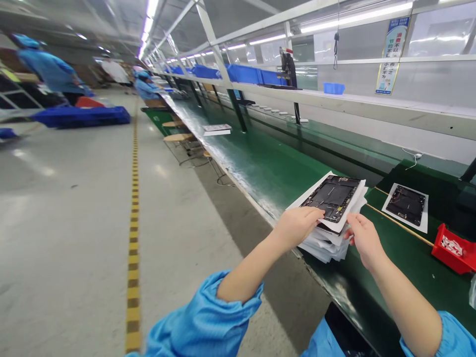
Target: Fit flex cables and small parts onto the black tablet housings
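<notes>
A stack of dark tablet back panels (332,198), each separated by white sheets, lies at the near edge of the green conveyor belt (267,168). My left hand (297,225) rests on the stack's near left corner, fingers curled over the top panel. My right hand (362,235) pinches the stack's near right edge, fingers closed on the white sheets. Further right, a single dark panel (406,204) lies on its own white sheet on the belt.
A red bin (453,250) with small parts sits at the right. Blue bins (245,74) line the upper shelf. Stools (178,138) stand beside the belt. People in blue coats (50,69) work far off on the left, near a yellow floor line (134,223).
</notes>
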Demonstrator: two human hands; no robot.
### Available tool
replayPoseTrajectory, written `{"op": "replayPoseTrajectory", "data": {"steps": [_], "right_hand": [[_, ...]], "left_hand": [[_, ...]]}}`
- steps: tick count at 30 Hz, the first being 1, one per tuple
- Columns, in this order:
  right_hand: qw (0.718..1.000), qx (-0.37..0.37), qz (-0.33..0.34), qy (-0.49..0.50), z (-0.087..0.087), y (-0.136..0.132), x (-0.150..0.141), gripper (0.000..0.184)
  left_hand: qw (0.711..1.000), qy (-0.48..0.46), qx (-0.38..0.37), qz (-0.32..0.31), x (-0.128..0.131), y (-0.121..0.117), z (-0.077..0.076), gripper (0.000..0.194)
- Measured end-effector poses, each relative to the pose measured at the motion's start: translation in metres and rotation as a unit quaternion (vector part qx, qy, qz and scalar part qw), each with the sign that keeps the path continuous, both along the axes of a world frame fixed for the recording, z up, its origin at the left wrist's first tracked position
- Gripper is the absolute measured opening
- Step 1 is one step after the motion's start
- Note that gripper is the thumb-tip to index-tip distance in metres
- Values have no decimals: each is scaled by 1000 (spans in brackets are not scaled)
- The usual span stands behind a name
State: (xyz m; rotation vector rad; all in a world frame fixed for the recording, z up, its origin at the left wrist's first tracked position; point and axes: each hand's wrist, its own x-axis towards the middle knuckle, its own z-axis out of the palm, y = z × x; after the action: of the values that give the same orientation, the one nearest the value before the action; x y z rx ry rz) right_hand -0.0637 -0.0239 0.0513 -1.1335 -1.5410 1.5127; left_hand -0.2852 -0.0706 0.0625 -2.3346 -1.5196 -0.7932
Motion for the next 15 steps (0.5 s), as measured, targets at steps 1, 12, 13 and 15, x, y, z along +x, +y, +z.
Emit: {"op": "replayPoseTrajectory", "data": {"steps": [1,12,13,15], "right_hand": [[1000,21,-2,-9,-3,-2,3,35],[979,191,13,-64,-15,-28,13,27],[980,190,14,-57,-15,-28,13,27],[983,181,10,-36,-15,-28,14,28]], "left_hand": [[1000,-9,11,9,0,1,0,22],[930,-165,164,283,-24,39,49,26],[923,-173,179,292,-26,40,58,26],[912,-185,212,299,-26,35,73,27]]}}
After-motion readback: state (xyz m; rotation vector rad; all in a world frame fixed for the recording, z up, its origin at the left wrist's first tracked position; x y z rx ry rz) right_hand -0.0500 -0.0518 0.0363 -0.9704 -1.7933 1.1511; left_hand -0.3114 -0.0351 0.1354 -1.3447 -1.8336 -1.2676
